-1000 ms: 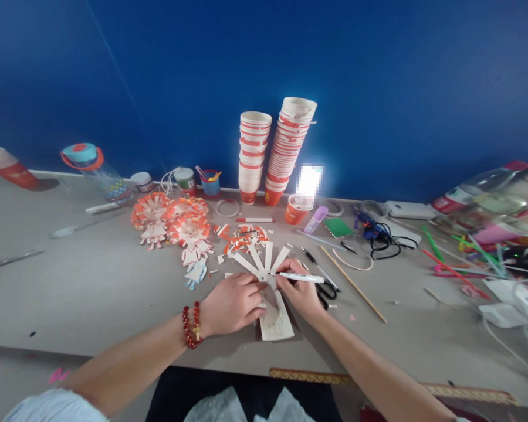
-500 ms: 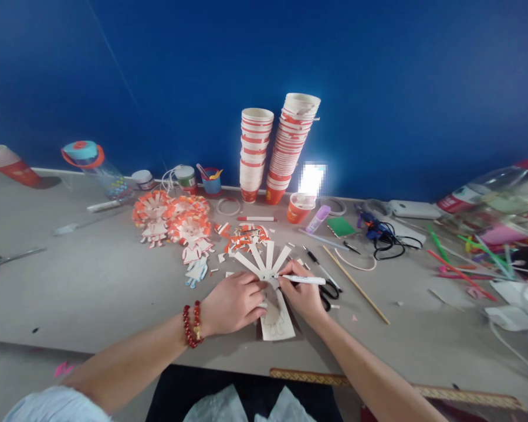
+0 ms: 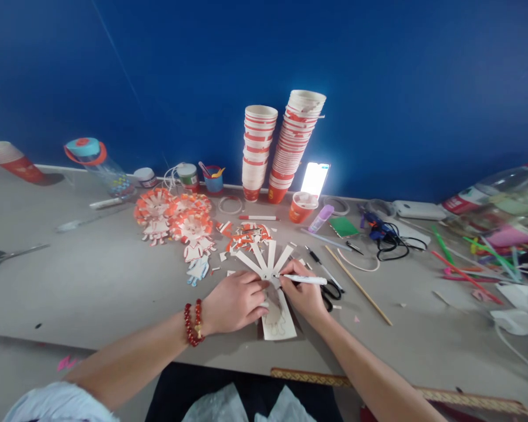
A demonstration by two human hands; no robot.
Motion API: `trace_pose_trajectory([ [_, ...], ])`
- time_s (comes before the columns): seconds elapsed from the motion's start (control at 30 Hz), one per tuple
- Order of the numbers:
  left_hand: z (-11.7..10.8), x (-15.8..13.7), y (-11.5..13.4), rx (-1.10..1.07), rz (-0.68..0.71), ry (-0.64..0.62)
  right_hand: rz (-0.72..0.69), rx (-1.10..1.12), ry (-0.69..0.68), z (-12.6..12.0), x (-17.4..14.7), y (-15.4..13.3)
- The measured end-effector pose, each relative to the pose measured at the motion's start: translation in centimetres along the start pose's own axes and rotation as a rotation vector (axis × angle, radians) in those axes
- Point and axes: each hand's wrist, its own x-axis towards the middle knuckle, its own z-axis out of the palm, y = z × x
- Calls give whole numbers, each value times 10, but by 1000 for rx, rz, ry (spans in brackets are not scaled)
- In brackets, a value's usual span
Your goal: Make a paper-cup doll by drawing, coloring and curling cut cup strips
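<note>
My right hand pinches a white marker pen, its tip pointing left onto a white paper cutout with several strips fanned out at its top. Small dark marks sit on the cutout by the tip. From the left, my left hand holds the cutout down, with bent fingers and thumb on its edge. The lower part is a pale strip with a pencilled figure outline. Black-handled scissors lie partly under my right hand. Red and white paper scraps are heaped just beyond the strips.
Finished paper figures with orange frills lie to the left. Two tall paper-cup stacks stand by the blue wall, near a lit phone behind a cup. A wooden stick and a glue gun are at right.
The view has shifted slightly, so the table's things appear a little to the right. Both hands keep their hold, and the pen tip stays at the same area of the cutout.
</note>
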Motion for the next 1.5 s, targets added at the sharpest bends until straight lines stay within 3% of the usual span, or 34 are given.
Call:
trace_pose_trajectory([
  [1.5, -1, 1, 0, 7, 0, 3, -3, -24, -24, 0, 1, 0],
])
